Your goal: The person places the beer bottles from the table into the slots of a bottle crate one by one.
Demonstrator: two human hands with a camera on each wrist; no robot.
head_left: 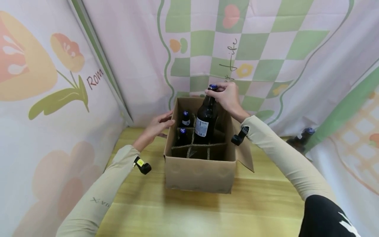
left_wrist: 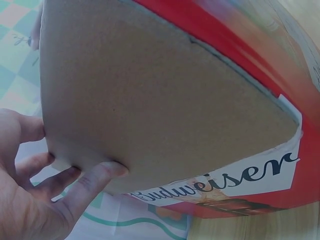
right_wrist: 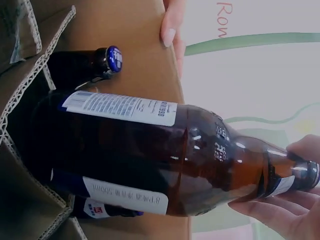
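My right hand [head_left: 227, 95] grips the neck of a dark brown beer bottle [head_left: 206, 113] just below its blue cap. The bottle stands upright, its lower part inside a divided cardboard box [head_left: 199, 174], with a white label showing. At the box's left rim is my left hand [head_left: 154, 128]. In the left wrist view its thumb [left_wrist: 112, 169] presses the brown flap [left_wrist: 150, 100] while the other fingers hold the edge. Two more capped bottles, one nearer [head_left: 182, 135] and one farther [head_left: 185, 119], sit in the left compartments. The held bottle's base is hidden.
Cardboard dividers [head_left: 192, 144] split the box into several compartments. A flap [head_left: 245, 154] hangs out on the right side. Another brown bottle [head_left: 299, 141] stands at the right edge of the wooden table [head_left: 192, 217]. Printed curtains [head_left: 201, 42] enclose the back and sides.
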